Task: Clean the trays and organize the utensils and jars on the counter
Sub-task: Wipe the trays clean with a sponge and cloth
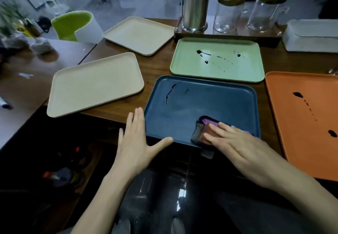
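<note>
**Wiping the blue tray.** My right hand lies flat with straight fingers, pressing a folded wiper onto the tray's near right corner. In this dim light I cannot tell whether it is cloth or sponge. My left hand is likewise spread and grasps nothing. It lies at the tray's near left corner, with the thumb along the near rim as a brace. A dark streak sits by the tray's far left corner, well apart from the wiper, so I judge this tray only partly done.

**Method.**
- Hold the left thumb firm against the rim, since the edge of the table seems close to the tray's near side and a hard stroke could shift the tray.
- Carry the wiper diagonally to the streak under even, flat pressure.
- Draw the stain inward rather than pushing it over the rim.
- Turn a fresh fold downward for the last pass, lest the dark liquid smear.

**Surroundings.** Just beyond the blue tray lies the green tray, spotted with dark drops. To the blue tray's right is the orange tray, blotched likewise, and both await the same treatment. To its left and far left are two beige trays, apparently clean. Farther beyond, past the green tray, stand a steel cup and two lidded jars.
</note>
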`<state>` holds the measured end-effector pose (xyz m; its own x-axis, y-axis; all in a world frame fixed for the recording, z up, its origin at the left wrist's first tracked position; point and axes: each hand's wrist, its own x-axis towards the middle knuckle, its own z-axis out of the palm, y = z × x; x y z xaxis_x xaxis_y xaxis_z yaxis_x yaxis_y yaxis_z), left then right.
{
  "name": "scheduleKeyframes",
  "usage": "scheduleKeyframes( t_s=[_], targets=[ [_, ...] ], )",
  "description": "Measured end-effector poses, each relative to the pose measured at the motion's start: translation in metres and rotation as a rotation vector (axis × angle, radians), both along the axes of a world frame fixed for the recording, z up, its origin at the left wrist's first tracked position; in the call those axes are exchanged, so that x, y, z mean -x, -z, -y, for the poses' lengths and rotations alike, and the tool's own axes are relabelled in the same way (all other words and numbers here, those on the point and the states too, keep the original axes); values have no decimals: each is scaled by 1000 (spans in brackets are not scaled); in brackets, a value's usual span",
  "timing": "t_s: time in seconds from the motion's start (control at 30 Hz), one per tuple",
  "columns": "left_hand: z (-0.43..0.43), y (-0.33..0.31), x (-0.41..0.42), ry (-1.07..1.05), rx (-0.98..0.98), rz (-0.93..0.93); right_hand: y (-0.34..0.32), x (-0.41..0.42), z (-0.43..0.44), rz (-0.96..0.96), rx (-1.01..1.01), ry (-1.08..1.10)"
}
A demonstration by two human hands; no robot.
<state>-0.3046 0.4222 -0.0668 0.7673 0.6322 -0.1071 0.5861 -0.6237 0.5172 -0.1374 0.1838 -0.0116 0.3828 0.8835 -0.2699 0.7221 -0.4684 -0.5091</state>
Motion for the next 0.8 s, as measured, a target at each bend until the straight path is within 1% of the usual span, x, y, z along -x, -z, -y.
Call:
scheduleKeyframes(
  t_s=[0.13, 0.27, 0.47, 0.57, 0.67, 0.8],
  targets=[
    [1, -1, -1, -3, 17, 3, 1, 0, 15, 23, 18, 36],
    [0, -1, -2, -1, 50, 6, 1, 2, 3, 37, 38, 19],
    [-5, -2, -3, -11, 101, -9, 6, 18, -76, 94, 31, -168],
    [-4, -3, -4, -25, 95, -14, 8, 23, -96, 98, 4, -217],
    [-3, -6, -6, -47, 112, -21, 11, 19, -81, 119, -9, -250],
    [1, -9, -5, -61, 128, -15, 7, 9, -45, 65, 17, -199]
  ],
)
